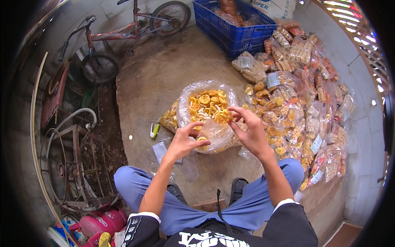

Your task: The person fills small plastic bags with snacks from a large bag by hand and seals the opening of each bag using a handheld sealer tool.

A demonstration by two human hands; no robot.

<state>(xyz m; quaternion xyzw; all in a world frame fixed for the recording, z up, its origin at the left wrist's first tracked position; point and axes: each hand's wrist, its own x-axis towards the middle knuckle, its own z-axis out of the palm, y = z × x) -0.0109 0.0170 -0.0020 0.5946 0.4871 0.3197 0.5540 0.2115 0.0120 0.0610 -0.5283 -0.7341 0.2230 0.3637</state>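
Observation:
A large clear plastic bag (209,108) full of yellow-orange ring-shaped crackers stands open on the concrete floor in front of me. My left hand (186,141) hovers at the bag's near edge and pinches one yellow cracker (201,140) between thumb and fingers. My right hand (248,128) is raised just to the right of the bag's mouth, fingers curled around a thin clear plastic wrapper with crackers near its fingertips (224,117). My knees in blue trousers frame the lower part of the view.
A heap of sealed snack packets (304,94) fills the right side along the tiled wall. A blue plastic crate (232,31) stands at the back. A small green-and-white tool (154,130) and empty clear bags (161,150) lie left of the bag. A red bicycle (119,37) leans at the back left.

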